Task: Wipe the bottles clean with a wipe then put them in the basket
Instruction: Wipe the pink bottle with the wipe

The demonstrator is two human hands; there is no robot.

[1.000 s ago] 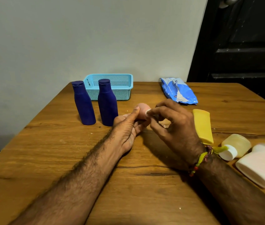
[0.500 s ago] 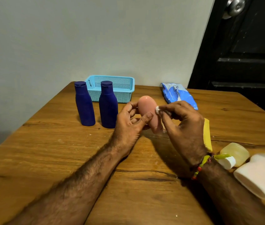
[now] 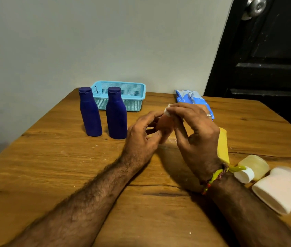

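Risk sits mostly in the grip on the small pink bottle (image 3: 164, 124), which is held up off the desk (image 3: 52, 166) between the two hands, just in front of the two blue bottles (image 3: 116, 114). The left hand (image 3: 141, 138) curls its fingers and thumb around the bottle's lower part, while the right hand (image 3: 194, 132) pinches a small white wipe (image 3: 168, 110) against the bottle's top. Very little of the bottle shows between the fingers, so how firmly it is held is a guess. A smooth rounded body, probably damp from the wipe, could squirt out of the left hand if the right one rubs hard, and it would likely drop onto the desk and roll.

The wipe looks bunched down to a scrap (only a corner shows), so it may slip from the pinch or miss part of the surface.

A bottle knocked leftward could topple the upright blue pair, which stand close together. The blue basket (image 3: 134, 102) lies behind them at the far edge, so carrying the pink bottle there means reaching over or around them, and a low wrist might clip a cap. On the right, a yellow bottle (image 3: 223, 145), a pale bottle with a white cap (image 3: 253, 167) and a white bottle (image 3: 280, 188) lie near the right forearm; a careless pull-back could nudge them toward the edge.
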